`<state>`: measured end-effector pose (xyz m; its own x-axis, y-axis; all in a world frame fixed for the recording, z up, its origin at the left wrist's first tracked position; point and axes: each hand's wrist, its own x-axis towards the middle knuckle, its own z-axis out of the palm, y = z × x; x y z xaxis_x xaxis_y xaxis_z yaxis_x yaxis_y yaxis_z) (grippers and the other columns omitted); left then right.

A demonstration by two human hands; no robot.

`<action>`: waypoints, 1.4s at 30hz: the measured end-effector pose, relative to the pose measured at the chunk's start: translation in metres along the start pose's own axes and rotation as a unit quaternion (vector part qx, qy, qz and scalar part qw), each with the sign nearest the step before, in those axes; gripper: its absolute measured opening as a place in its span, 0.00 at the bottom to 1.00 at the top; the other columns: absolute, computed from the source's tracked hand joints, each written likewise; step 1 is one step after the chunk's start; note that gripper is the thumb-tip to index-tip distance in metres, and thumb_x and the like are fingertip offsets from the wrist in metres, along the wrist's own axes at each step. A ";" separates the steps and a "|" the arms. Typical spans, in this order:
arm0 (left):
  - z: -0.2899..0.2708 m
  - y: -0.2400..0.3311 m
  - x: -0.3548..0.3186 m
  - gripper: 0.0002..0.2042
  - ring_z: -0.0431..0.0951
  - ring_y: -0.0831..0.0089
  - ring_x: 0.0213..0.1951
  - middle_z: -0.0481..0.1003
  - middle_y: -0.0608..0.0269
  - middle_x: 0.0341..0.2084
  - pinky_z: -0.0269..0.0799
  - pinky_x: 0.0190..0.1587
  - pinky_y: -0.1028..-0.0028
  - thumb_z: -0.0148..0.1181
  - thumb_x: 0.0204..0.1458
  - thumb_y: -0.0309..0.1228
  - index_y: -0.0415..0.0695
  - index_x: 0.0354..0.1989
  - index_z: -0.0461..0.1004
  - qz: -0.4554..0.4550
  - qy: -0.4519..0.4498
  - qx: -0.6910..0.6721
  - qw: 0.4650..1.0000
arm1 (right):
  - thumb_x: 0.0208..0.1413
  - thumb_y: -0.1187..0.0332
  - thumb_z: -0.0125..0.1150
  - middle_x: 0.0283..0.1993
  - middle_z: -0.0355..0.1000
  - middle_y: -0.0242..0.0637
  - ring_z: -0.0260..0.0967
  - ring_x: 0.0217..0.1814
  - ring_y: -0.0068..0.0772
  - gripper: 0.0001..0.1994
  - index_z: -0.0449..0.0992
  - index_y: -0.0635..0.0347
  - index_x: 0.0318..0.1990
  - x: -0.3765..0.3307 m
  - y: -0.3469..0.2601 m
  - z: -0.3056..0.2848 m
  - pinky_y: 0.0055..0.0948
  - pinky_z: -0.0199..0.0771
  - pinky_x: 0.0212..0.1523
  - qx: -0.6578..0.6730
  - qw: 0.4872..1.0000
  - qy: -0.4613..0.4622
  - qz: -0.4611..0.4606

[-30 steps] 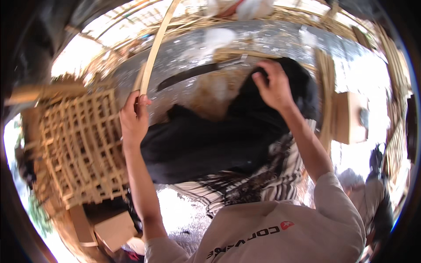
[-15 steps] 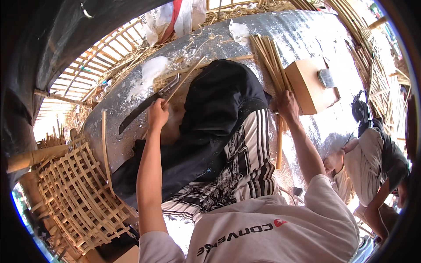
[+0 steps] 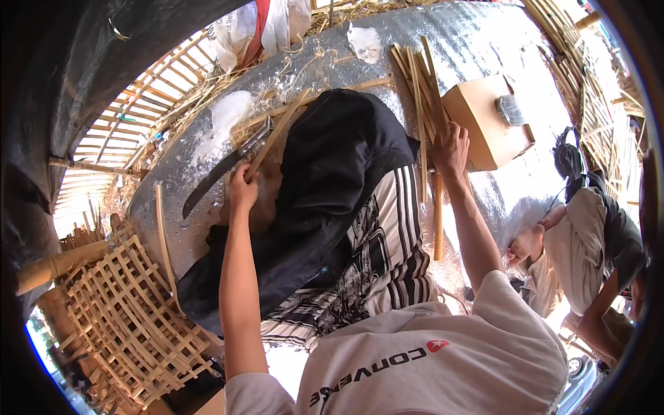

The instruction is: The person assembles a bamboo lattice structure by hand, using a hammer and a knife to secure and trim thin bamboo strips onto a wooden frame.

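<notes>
My left hand [image 3: 242, 185] is closed around a flat bamboo strip [image 3: 280, 131] that slants up to the right. A long dark knife [image 3: 220, 176] lies right beside it. My right hand [image 3: 449, 146] grips a bamboo strip [image 3: 437, 214] at the lower end of a bundle of bamboo strips [image 3: 417, 97], next to a cardboard box [image 3: 481, 124]. Between my arms a black cloth [image 3: 332, 173] lies over a striped cloth [image 3: 391, 242].
A silver sheet [image 3: 470, 41] covers the ground. A woven bamboo lattice [image 3: 124, 318] lies at lower left with a loose curved strip [image 3: 162, 235] beside it. Another person [image 3: 588, 242] sits at the right. White bags [image 3: 256, 28] lie at the top.
My left hand left the long strip by the lattice and now holds the strip beside the knife. My right hand moved off the black cloth to the strip bundle by the box.
</notes>
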<state>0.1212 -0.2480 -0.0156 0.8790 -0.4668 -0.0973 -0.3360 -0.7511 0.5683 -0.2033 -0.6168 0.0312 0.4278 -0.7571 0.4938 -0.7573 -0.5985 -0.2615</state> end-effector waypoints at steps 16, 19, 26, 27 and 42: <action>0.003 -0.002 0.002 0.14 0.80 0.61 0.43 0.80 0.54 0.37 0.73 0.47 0.66 0.65 0.54 0.35 0.44 0.46 0.78 -0.032 0.010 -0.086 0.996 | 0.66 0.67 0.50 0.35 0.76 0.38 0.71 0.28 0.24 0.10 0.74 0.65 0.43 0.037 -0.016 -0.025 0.27 0.73 0.30 0.555 0.696 -0.315 0.330; -0.008 -0.004 0.007 0.13 0.79 0.66 0.40 0.80 0.56 0.35 0.72 0.45 0.68 0.64 0.54 0.35 0.42 0.44 0.78 -0.072 0.010 -0.130 0.989 | 0.66 0.66 0.54 0.39 0.77 0.39 0.74 0.33 0.27 0.10 0.72 0.64 0.45 0.048 -0.060 -0.060 0.26 0.75 0.33 0.654 0.621 -0.335 0.273; -0.065 0.030 0.013 0.11 0.79 0.66 0.36 0.79 0.55 0.33 0.71 0.42 0.67 0.62 0.55 0.36 0.39 0.37 0.75 -0.039 0.052 -0.129 0.989 | 0.61 0.69 0.61 0.45 0.78 0.38 0.75 0.46 0.25 0.12 0.72 0.59 0.51 0.027 -0.150 -0.079 0.25 0.75 0.38 0.662 0.585 -0.443 0.152; -0.078 0.039 0.014 0.13 0.79 0.64 0.36 0.79 0.54 0.32 0.72 0.43 0.66 0.61 0.57 0.37 0.39 0.38 0.74 -0.019 0.038 -0.093 0.995 | 0.61 0.68 0.62 0.45 0.78 0.36 0.75 0.47 0.25 0.13 0.72 0.59 0.50 0.023 -0.163 -0.079 0.24 0.74 0.38 0.642 0.599 -0.457 0.144; -0.195 0.107 -0.034 0.14 0.80 0.63 0.31 0.80 0.54 0.28 0.72 0.38 0.68 0.61 0.56 0.36 0.42 0.47 0.77 0.048 0.077 -0.101 0.991 | 0.59 0.75 0.62 0.40 0.77 0.31 0.72 0.36 0.16 0.12 0.74 0.63 0.50 -0.049 -0.233 -0.065 0.17 0.70 0.31 0.691 0.497 -0.524 0.011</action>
<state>0.1210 -0.2211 0.2079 0.8927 -0.4433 0.0813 -0.3592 -0.5909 0.7224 -0.0797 -0.4234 0.1216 0.9978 -0.0550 -0.0365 -0.0147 0.3538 -0.9352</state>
